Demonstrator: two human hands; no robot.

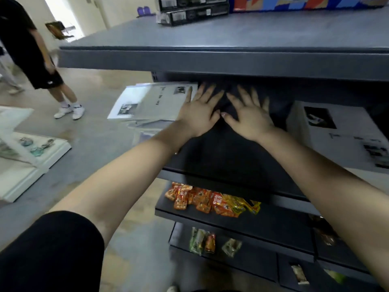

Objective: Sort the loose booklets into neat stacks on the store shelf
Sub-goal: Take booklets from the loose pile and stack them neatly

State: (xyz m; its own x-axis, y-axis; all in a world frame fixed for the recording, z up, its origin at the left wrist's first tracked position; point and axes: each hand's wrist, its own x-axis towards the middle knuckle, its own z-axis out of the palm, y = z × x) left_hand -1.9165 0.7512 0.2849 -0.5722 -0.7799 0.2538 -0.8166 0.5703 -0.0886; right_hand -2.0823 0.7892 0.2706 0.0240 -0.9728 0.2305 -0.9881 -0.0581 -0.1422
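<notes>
Both hands laid flat, fingers spread, on dark matte shelf point(231, 157); nothing gripped. Left hand point(200, 114) placed at edge of pale, glossy booklets point(151, 102), fanned loosely and overhanging shelf's left end. Right hand point(250, 116) rested on bare shelf surface. Second booklet stack point(341, 133), flat and rectangular, seen at right. Crinkled orange snack packets point(202, 199) heaped on lower shelf.

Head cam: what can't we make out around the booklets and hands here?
- Left booklet stack: cover text blurred; lower copies hidden beneath.
- Right booklet stack: cut off by the frame edge.
- Left hand, right hand: whatever lies under the palms is lost in shelf shadow.
</notes>
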